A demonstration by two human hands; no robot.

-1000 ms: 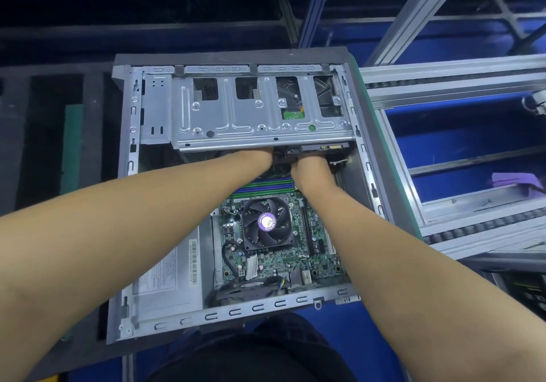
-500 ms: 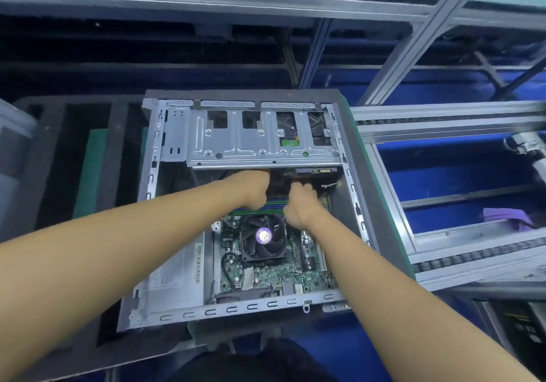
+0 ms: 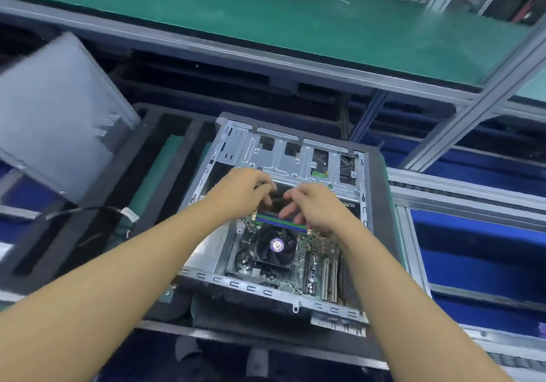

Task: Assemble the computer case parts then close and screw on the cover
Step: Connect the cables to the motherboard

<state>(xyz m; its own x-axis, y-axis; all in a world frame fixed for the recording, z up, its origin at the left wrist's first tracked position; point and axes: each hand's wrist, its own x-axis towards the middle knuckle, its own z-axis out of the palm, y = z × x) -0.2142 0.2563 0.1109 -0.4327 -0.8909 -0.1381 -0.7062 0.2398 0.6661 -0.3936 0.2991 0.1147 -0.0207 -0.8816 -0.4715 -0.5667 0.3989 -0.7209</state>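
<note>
Fingers (image 3: 264, 191) are well apart from the grey cover (image 3: 59, 116), tilted at far left. The left hand (image 3: 240, 194) curls over the memory slots (image 3: 280, 223); blur hides whether it pinches anything. The right hand (image 3: 314, 209) hovers beside it, fingers loosely spread, inside the open computer case (image 3: 364, 198) on the table (image 3: 189, 145). Uneven pressure here could leave a part half-seated or crack a clip.

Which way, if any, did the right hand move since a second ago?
Yes. The right hand pulled back toward the person: its fingers were tucked under the metal bracket, now they show clear of it.
</note>
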